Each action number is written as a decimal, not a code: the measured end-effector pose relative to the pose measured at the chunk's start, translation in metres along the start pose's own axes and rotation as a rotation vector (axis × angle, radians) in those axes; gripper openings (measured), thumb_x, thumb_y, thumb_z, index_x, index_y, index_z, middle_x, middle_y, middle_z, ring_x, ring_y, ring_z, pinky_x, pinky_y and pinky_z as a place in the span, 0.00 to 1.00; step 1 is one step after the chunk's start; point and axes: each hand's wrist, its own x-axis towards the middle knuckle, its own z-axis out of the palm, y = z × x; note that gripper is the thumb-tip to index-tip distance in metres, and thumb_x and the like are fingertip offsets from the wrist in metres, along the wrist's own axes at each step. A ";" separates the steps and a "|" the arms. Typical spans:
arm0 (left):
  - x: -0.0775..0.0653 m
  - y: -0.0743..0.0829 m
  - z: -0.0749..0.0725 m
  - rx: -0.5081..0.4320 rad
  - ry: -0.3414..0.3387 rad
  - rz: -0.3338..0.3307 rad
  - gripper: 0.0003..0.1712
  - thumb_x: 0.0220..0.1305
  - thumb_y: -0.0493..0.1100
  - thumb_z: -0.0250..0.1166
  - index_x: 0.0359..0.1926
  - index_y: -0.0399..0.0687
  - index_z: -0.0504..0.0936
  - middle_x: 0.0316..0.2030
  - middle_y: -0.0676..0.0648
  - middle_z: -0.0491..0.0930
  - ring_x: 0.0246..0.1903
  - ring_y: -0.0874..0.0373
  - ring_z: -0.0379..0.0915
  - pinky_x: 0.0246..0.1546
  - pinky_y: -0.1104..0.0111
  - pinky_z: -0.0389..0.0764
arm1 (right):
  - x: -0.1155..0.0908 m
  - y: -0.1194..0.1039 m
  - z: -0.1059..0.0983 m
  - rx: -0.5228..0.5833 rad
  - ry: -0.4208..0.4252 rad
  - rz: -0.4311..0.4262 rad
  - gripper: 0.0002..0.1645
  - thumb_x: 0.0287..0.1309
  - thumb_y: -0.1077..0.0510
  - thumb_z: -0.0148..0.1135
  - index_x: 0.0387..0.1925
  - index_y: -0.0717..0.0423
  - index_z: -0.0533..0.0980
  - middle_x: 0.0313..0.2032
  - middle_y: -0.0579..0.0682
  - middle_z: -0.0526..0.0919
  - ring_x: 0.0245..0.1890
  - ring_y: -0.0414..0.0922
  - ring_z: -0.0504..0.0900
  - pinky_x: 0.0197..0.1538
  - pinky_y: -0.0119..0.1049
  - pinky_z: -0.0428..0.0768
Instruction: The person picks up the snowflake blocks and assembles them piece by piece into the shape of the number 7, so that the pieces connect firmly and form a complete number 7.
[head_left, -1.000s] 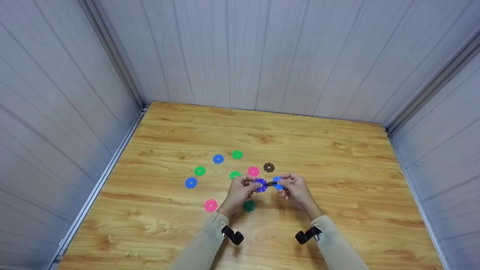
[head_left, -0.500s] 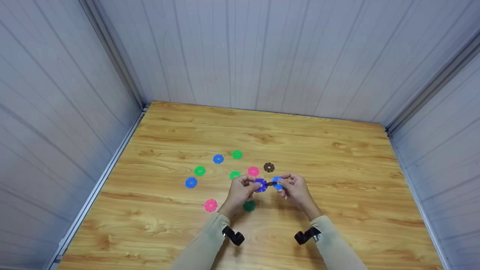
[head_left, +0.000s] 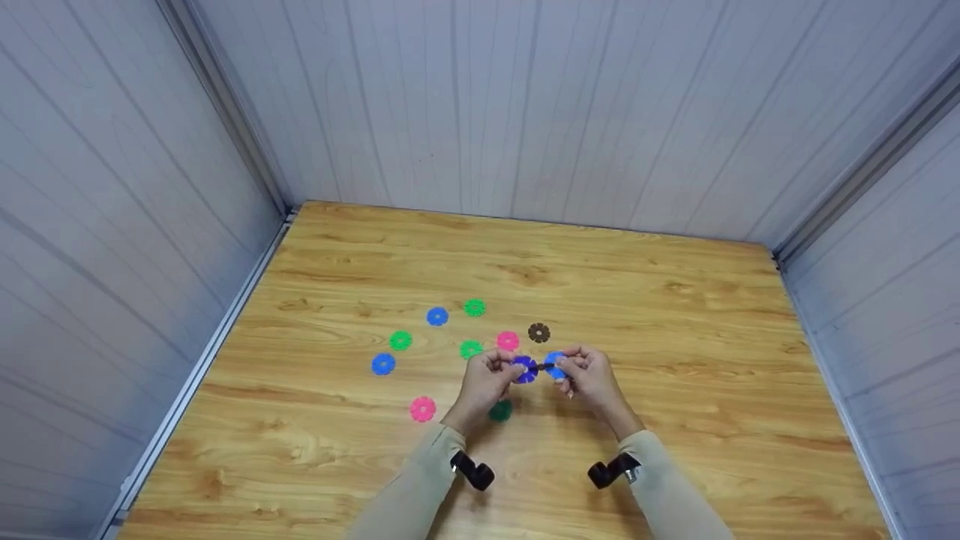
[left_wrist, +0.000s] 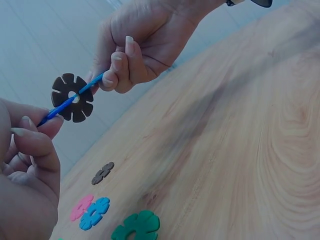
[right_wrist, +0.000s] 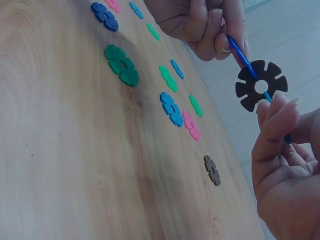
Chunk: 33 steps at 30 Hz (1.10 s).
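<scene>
Between both hands is a short chain of slotted plastic snowflake discs, held above the wooden table (head_left: 690, 360). My left hand (head_left: 481, 382) pinches a dark blue disc (head_left: 529, 375) between thumb and fingers. On the other side, my right hand (head_left: 598, 384) grips a light blue disc (head_left: 551, 360) the same way. A brown disc (left_wrist: 61, 91) joins them, its face turned toward the left wrist camera and the blue discs edge-on in its opposite slots. From the head view that brown disc looks like a thin dark bar. Fingers cover part of both blue discs.
Several loose discs lie flat, mostly left of the hands: a pink disc (head_left: 416, 410), a blue disc (head_left: 377, 365), a green disc (head_left: 394, 342). Another brown disc (head_left: 532, 334) lies beyond the hands; a dark green disc (head_left: 501, 414) is beside the left wrist. Panel walls (head_left: 480, 105) enclose the table.
My left hand has shifted slightly right, bringing the dark blue disc closer to the light blue one. The brown disc between them now appears more edge-on. My right hand stays nearly still.
</scene>
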 end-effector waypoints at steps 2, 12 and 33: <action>0.001 -0.001 0.000 -0.001 0.005 -0.002 0.04 0.60 0.28 0.67 0.36 0.34 0.79 0.21 0.50 0.74 0.14 0.64 0.63 0.13 0.77 0.64 | 0.000 0.002 0.000 0.008 0.009 0.005 0.05 0.66 0.72 0.57 0.40 0.73 0.71 0.19 0.56 0.80 0.11 0.38 0.74 0.14 0.27 0.72; -0.001 -0.005 -0.005 -0.027 0.026 -0.009 0.04 0.60 0.28 0.67 0.34 0.36 0.79 0.21 0.50 0.73 0.14 0.64 0.61 0.12 0.76 0.63 | 0.004 -0.002 0.005 -0.076 -0.025 -0.004 0.09 0.66 0.69 0.58 0.43 0.74 0.70 0.19 0.53 0.79 0.12 0.38 0.75 0.15 0.28 0.75; -0.010 0.011 -0.001 -0.052 0.025 -0.030 0.10 0.64 0.29 0.65 0.44 0.28 0.75 0.22 0.44 0.80 0.17 0.58 0.69 0.17 0.72 0.70 | 0.002 0.004 0.005 0.034 -0.038 0.050 0.10 0.70 0.60 0.58 0.40 0.67 0.73 0.23 0.54 0.81 0.16 0.41 0.76 0.16 0.29 0.74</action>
